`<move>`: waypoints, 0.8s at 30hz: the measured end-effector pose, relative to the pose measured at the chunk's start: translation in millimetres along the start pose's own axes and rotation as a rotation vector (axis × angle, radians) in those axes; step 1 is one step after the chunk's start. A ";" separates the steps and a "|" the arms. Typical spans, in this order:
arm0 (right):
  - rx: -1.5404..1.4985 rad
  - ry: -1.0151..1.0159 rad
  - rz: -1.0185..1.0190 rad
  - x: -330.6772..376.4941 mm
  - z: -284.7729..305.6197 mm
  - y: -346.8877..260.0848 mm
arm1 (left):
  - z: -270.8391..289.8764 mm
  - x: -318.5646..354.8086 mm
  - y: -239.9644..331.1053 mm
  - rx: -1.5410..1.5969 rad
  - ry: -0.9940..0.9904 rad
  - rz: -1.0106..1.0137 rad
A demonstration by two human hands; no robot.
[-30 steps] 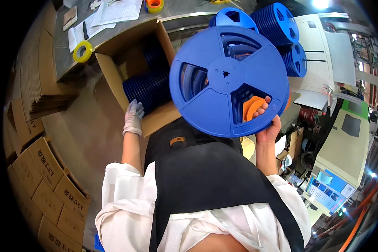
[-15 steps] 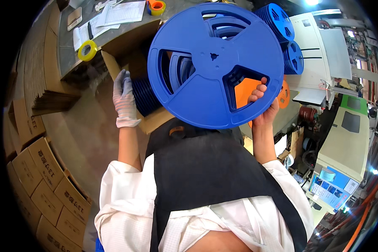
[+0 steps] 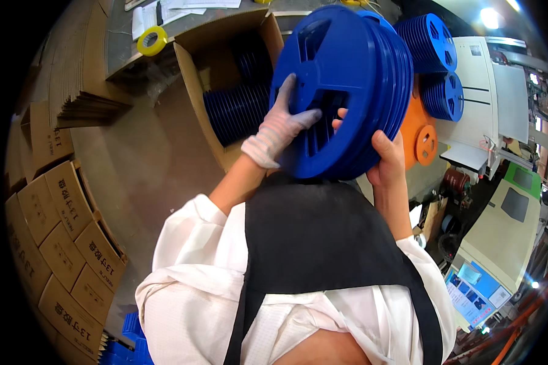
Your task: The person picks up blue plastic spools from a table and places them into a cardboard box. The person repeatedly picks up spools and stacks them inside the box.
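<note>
A stack of blue plastic reels (image 3: 329,61) is held tilted in front of my apron, its front disc turned partly to the left. My right hand (image 3: 386,158) grips the stack's right lower edge; the thumb lies outside, and fingertips show through a cutout. Against the front disc is my left hand (image 3: 277,131), in a striped pale glove. Its thumb reaches a cutout and a finger stretches up along the disc; the other fingers are partly hidden. Just left of the stack, an open cardboard box (image 3: 195,85) contains blue reels (image 3: 237,115) standing on edge in rows.
Two more blue reel stacks (image 3: 441,100) stand at the right, beside orange reels (image 3: 426,145). Yellow tape (image 3: 152,41) and papers lie on the grey table (image 3: 120,45). Cartons (image 3: 67,243) are piled at left below flat cardboard (image 3: 91,73). A pale machine (image 3: 493,225) stands right.
My left hand has come from beside the box onto the front reel. The held stack has turned from face-on to show its edge and shifted right. More of the box's inside shows.
</note>
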State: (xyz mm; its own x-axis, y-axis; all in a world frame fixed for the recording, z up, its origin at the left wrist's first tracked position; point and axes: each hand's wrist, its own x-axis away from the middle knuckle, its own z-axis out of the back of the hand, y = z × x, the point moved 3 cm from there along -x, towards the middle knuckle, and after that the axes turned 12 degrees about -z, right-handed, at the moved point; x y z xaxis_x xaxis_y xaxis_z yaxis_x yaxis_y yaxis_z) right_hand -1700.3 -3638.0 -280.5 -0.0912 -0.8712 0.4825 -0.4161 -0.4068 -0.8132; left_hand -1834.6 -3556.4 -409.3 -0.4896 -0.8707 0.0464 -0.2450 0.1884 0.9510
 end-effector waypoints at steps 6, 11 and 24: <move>-0.052 0.202 -0.056 -0.1 6.2 -2.4 | 40.1 38.7 27.9 1.060 0.060 0.199; -0.086 0.333 -0.022 -1.3 26.6 0.1 | 53.5 37.5 26.7 1.454 -0.116 0.132; -0.182 0.187 0.139 25.5 87.0 -9.5 | 64.1 35.5 31.0 1.664 -0.164 0.046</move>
State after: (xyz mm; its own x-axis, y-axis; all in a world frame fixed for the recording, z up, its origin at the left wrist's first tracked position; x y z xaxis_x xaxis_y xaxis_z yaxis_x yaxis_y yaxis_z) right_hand -1620.0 -3680.2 -288.7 -0.3169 -0.8423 0.4360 -0.5422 -0.2163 -0.8119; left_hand -1913.2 -3552.3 -397.7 -0.5711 -0.8179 -0.0698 -0.7372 0.5484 -0.3948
